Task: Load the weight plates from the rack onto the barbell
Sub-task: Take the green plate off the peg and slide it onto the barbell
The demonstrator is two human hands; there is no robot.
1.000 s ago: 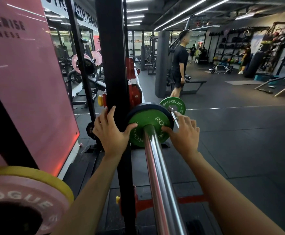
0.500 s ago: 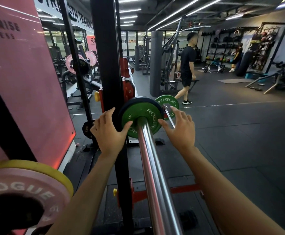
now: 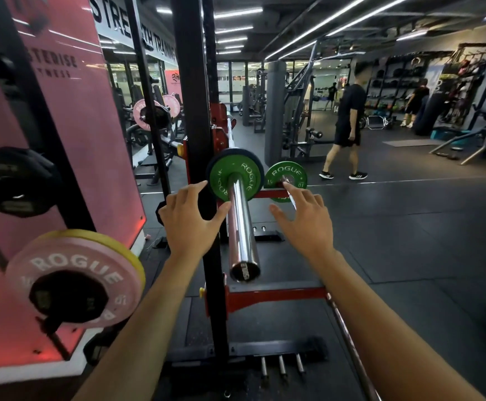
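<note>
A chrome barbell sleeve [image 3: 240, 224] points toward me, resting in the black rack. A green ROGUE plate [image 3: 236, 176] sits far up the sleeve, backed by a larger black plate [image 3: 255, 159]. My left hand [image 3: 188, 221] hovers left of the sleeve, fingers spread, holding nothing. My right hand [image 3: 305, 221] is to the sleeve's right, fingers straight, empty. A second green ROGUE plate [image 3: 286, 178] hangs on a peg behind my right fingertips. A pink ROGUE plate [image 3: 74, 280] backed by a yellow plate [image 3: 117, 241] sits on a storage peg at lower left.
The black rack upright [image 3: 198, 111] stands just left of the sleeve, with a red safety arm [image 3: 276, 295] below. A pink wall panel [image 3: 71, 146] is on the left. A person in black [image 3: 347, 123] walks across the dark rubber floor [image 3: 409, 241]. Gym machines fill the background.
Both hands have drawn back from the green plate, which stays on the sleeve. My view has pulled back, so the sleeve's end shows. The person in black walked right.
</note>
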